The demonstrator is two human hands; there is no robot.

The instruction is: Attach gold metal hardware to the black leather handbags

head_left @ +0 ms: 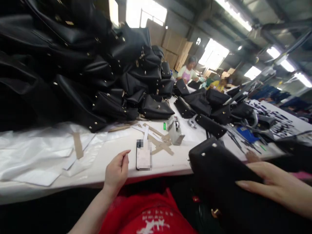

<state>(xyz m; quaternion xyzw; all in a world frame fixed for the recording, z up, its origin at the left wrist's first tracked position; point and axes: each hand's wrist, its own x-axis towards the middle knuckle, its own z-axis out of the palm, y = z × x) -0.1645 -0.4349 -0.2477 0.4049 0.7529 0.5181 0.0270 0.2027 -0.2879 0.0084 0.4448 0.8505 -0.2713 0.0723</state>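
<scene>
R hand (278,187) clamps blk bag (219,175), near right — L hand (117,170), fingers curled together, is just left of phone (143,157) on wht tbl (175,162).

The black bag (219,175) is slanting in the right hand (275,187), its upper end pointing toward the table (168,165) and its lower part fading into shadow. Two shiny studs (214,145) are showing on the smooth upper end.
</scene>
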